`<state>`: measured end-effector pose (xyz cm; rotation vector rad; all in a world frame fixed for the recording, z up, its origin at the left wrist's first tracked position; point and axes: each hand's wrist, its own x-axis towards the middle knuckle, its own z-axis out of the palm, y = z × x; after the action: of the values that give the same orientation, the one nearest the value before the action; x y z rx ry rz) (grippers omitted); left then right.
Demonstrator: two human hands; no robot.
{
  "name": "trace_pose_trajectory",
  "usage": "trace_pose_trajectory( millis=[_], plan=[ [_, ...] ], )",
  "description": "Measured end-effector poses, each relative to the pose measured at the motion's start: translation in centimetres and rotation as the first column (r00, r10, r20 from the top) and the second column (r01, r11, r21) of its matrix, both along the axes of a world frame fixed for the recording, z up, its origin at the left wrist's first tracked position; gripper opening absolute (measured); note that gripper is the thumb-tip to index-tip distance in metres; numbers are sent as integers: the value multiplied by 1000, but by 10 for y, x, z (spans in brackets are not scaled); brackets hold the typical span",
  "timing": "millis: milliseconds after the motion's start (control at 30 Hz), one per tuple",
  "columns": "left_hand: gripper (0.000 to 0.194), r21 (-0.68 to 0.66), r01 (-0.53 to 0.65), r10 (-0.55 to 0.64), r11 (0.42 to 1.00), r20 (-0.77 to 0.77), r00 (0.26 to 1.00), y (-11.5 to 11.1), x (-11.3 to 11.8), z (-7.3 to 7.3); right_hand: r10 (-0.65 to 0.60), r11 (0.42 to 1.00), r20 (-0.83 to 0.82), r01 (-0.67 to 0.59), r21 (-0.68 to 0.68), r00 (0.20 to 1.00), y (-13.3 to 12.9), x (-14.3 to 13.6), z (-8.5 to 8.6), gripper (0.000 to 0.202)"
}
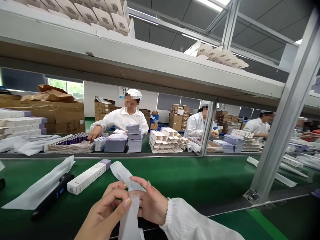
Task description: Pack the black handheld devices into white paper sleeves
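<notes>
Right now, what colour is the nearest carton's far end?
Far end is purple, carton otherwise mostly white; head view.

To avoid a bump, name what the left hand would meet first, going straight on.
Beyond its pinched white wrapping, the left hand would probably meet the right hand; depth is unclear.

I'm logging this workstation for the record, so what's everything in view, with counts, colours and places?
held sleeve: at least one, white, between the hands
loose sleeves: several, white, left and right
long box: 1, white and purple, left
device: 1, black, beside long box
belt: green, near side
trays: at least two, brownish, far side
flat stacks: several, purple, far side
open boxes: many, white, far side and shelf
shelf: 1, white, overhead
large post: 1, grey, right
cartons: many, brown, background
people: at least four, white clothing, opposite
left hand: 1, bare, pinching sleeve
right hand: 1, bare, white cuff, at sleeve
</notes>
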<state>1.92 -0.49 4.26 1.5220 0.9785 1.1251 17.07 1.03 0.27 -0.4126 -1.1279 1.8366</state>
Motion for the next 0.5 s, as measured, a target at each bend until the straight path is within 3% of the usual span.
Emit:
trace_pose_trajectory(
  millis=[67,133,167,233,367,433,500],
  plan=[
    [33,-17,-44,44,999,33,998,-5,5,13,88,996,-25,-88,-15,996,-12,-4,-3,69],
    [32,-45,-83,85,996,40,996,-7,9,23,162,987,57,-161,-26,985,-22,-12,-10,77],
    [31,-41,-92,93,995,38,995,-5,10,26,124,992,103,-120,-43,987,-25,-15,-13,76],
    [29,6,-106,106,994,15,994,-1,13,27,-76,991,152,92,-98,985,-21,-15,-14,66],
    [37,71,-201,209,977,-151,966,7,9,5,-427,883,179,451,-128,886,17,22,-1,57],
    [35,67,-165,178,984,-264,948,4,2,-14,-615,761,293,649,-22,732,45,51,5,49],
    [30,53,-98,110,994,-368,923,-3,-7,-33,-666,702,368,712,15,649,71,77,3,41]
  ],
)
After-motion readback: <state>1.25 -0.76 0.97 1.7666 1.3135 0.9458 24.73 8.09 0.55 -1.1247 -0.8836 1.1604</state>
